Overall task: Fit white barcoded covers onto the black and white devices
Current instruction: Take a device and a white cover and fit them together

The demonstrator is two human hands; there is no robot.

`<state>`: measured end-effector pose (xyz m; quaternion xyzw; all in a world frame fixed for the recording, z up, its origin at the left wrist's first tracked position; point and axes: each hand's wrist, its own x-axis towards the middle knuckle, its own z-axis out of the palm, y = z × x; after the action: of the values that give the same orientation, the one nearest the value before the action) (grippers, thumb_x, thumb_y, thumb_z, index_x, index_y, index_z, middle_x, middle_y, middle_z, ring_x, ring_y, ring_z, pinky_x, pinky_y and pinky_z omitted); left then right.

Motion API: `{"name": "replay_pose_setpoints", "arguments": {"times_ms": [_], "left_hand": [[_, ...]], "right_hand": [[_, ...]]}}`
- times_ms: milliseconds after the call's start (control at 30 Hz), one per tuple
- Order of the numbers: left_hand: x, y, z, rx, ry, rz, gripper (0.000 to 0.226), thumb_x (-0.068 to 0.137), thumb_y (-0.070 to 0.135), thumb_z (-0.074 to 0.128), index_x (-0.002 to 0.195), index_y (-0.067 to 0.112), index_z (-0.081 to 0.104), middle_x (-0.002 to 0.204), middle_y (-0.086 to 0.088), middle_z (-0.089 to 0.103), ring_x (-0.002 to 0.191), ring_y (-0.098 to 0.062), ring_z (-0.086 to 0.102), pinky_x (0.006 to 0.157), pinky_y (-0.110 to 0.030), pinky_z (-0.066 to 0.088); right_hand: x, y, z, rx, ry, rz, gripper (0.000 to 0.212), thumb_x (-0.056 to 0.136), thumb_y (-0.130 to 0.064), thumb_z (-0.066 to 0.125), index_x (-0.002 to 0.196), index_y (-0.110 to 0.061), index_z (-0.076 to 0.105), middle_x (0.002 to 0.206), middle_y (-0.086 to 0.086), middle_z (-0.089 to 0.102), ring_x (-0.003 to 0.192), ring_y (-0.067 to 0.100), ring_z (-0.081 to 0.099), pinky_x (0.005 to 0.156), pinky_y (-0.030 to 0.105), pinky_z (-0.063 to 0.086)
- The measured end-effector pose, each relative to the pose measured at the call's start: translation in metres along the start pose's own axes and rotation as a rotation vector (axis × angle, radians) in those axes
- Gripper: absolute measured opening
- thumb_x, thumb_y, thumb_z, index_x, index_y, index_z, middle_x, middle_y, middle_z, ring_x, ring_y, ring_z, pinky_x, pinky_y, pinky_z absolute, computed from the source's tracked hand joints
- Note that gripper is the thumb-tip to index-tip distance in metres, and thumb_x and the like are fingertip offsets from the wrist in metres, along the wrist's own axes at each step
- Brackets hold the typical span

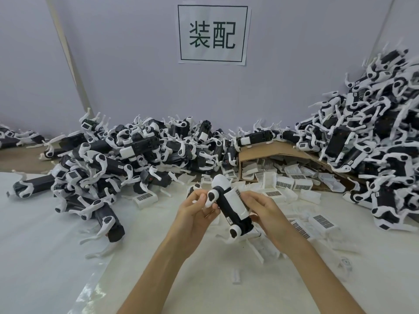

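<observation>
Just below centre, toward 6 o'clock, the device is lifted clear of the counter, likely so both sides can be squeezed at once. The left hand is clenched round its white leg end to steady it, while the right hand grasps the cover against the black body, apparently seating it. The device is a black bar with white legs and black-spotted joints, and the cover is a white shell with a barcode along its edge. Spare covers spill from a cardboard box at 3 o'clock, within reach.
</observation>
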<state>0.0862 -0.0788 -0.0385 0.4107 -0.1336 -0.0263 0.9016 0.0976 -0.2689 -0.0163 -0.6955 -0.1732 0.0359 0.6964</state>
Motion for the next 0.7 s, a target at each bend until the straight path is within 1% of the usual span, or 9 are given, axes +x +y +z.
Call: {"name": "replay_pose_setpoints", "arguments": {"times_ms": [67, 133, 200, 267, 367, 467, 533, 600, 700], "left_hand": [[-0.0009, 0.0005, 0.0011, -0.004, -0.005, 0.007, 0.014, 0.094, 0.015, 0.056, 0.082, 0.014, 0.062, 0.087, -0.001, 0.067, 0.073, -0.013, 0.063, 0.075, -0.027, 0.057], [-0.0015, 0.0013, 0.0023, 0.006, 0.002, 0.007, 0.016, 0.093, 0.015, 0.058, 0.079, 0.016, 0.066, 0.086, -0.001, 0.067, 0.073, -0.014, 0.064, 0.075, -0.026, 0.057], [-0.0013, 0.0012, 0.0025, 0.0, 0.003, 0.005, 0.013, 0.092, 0.01, 0.063, 0.08, 0.015, 0.064, 0.084, -0.001, 0.066, 0.071, -0.014, 0.063, 0.074, -0.027, 0.057], [-0.0014, 0.0013, 0.0016, -0.002, -0.003, 0.005, 0.006, 0.088, 0.011, 0.062, 0.084, 0.012, 0.059, 0.082, -0.002, 0.064, 0.069, -0.015, 0.062, 0.073, -0.027, 0.057], [-0.0014, 0.0011, 0.0007, 0.021, -0.023, -0.001, 0.007, 0.087, 0.015, 0.06, 0.087, 0.01, 0.055, 0.081, -0.002, 0.063, 0.07, -0.015, 0.061, 0.073, -0.027, 0.056], [-0.0018, 0.001, 0.0006, 0.048, -0.03, -0.003, 0.007, 0.088, 0.017, 0.06, 0.09, 0.011, 0.057, 0.083, -0.002, 0.064, 0.071, -0.015, 0.062, 0.074, -0.028, 0.056], [-0.0016, 0.0015, 0.0, 0.095, -0.035, -0.013, 0.013, 0.089, 0.021, 0.061, 0.097, 0.011, 0.059, 0.089, -0.004, 0.065, 0.076, -0.017, 0.064, 0.078, -0.031, 0.056], [-0.0013, 0.0023, -0.0007, 0.141, -0.031, -0.031, 0.026, 0.089, 0.028, 0.062, 0.109, 0.013, 0.059, 0.098, -0.006, 0.066, 0.084, -0.02, 0.064, 0.082, -0.034, 0.052], [-0.0001, 0.0033, -0.0011, 0.115, 0.019, -0.058, 0.041, 0.086, 0.034, 0.063, 0.122, 0.015, 0.059, 0.104, -0.005, 0.066, 0.089, -0.02, 0.067, 0.081, -0.032, 0.053]], "right_hand": [[-0.001, 0.0002, 0.0002, -0.009, -0.019, 0.016, 0.033, 0.085, -0.046, 0.058, 0.096, -0.019, 0.074, 0.082, -0.013, 0.069, 0.076, 0.0, 0.063, 0.067, 0.014, 0.05], [-0.0021, -0.0003, 0.0009, -0.018, -0.037, 0.042, 0.039, 0.085, -0.05, 0.057, 0.101, -0.018, 0.072, 0.084, -0.012, 0.069, 0.08, 0.003, 0.064, 0.069, 0.016, 0.05], [-0.0027, -0.0006, 0.0018, -0.021, -0.075, 0.086, 0.047, 0.088, -0.053, 0.051, 0.112, -0.018, 0.072, 0.098, -0.004, 0.073, 0.09, 0.01, 0.067, 0.078, 0.023, 0.051], [-0.004, -0.002, 0.0038, -0.006, -0.121, 0.135, 0.055, 0.091, -0.056, 0.045, 0.116, -0.015, 0.071, 0.104, 0.007, 0.074, 0.092, 0.017, 0.069, 0.08, 0.028, 0.053], [-0.0056, -0.0042, 0.006, 0.02, -0.159, 0.172, 0.059, 0.092, -0.058, 0.041, 0.112, -0.011, 0.071, 0.096, 0.013, 0.074, 0.088, 0.021, 0.07, 0.074, 0.026, 0.054], [-0.0061, -0.0053, 0.006, 0.042, -0.161, 0.174, 0.058, 0.093, -0.057, 0.042, 0.11, -0.011, 0.072, 0.094, 0.014, 0.074, 0.088, 0.022, 0.069, 0.073, 0.027, 0.054], [-0.0063, -0.0053, 0.0056, 0.065, -0.156, 0.163, 0.056, 0.093, -0.056, 0.043, 0.109, -0.012, 0.075, 0.097, 0.013, 0.074, 0.09, 0.021, 0.07, 0.074, 0.027, 0.055], [-0.0064, -0.0054, 0.0054, 0.095, -0.157, 0.141, 0.052, 0.095, -0.054, 0.045, 0.109, -0.016, 0.077, 0.099, 0.013, 0.074, 0.092, 0.02, 0.071, 0.075, 0.025, 0.055], [-0.0056, -0.0056, 0.0041, 0.129, -0.127, 0.107, 0.051, 0.092, -0.055, 0.053, 0.109, -0.014, 0.076, 0.103, 0.015, 0.074, 0.095, 0.022, 0.071, 0.076, 0.027, 0.056]]}}
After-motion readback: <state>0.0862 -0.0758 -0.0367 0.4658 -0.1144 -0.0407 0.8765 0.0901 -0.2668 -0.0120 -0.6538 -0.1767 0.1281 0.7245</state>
